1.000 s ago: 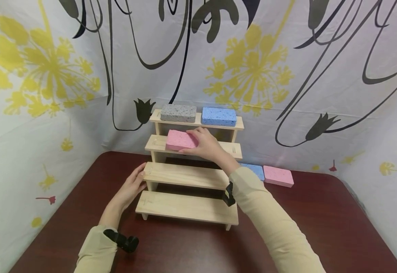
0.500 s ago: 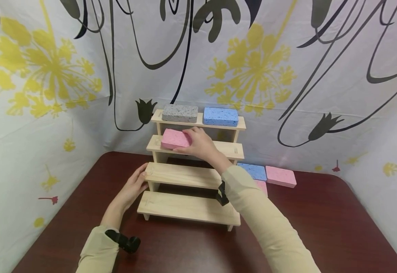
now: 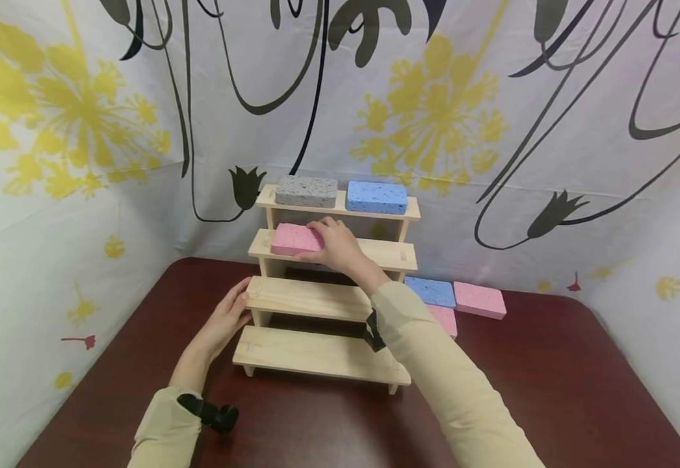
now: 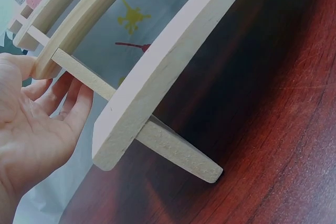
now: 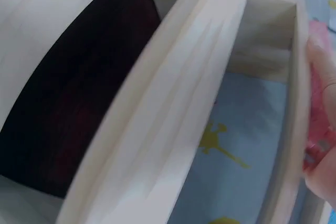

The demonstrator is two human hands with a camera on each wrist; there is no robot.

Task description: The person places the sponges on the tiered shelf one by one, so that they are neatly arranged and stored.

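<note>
A pink sponge (image 3: 296, 239) lies at the left end of the second step from the top of a stepped wooden stand (image 3: 311, 297). My right hand (image 3: 340, 247) holds this sponge by its right end, thumb at the front and fingers behind. In the right wrist view, part of the pink sponge (image 5: 317, 103) shows beside the thumb at the right edge. My left hand (image 3: 227, 320) grips the left end of the step below. The left wrist view shows the thumb by that step's end and the fingers (image 4: 76, 98) under it.
On the top step sit a grey sponge (image 3: 307, 192) and a blue sponge (image 3: 377, 197). Right of the stand, a blue sponge (image 3: 433, 292) and pink sponge (image 3: 480, 300) lie on the dark red table (image 3: 550, 377); another pink sponge (image 3: 445, 320) is partly behind my right sleeve. Patterned cloth surrounds the table.
My right hand has moved left with the pink sponge and lowered it onto the step. A pink sponge behind the right sleeve has come into view. My left hand stays on the stand.
</note>
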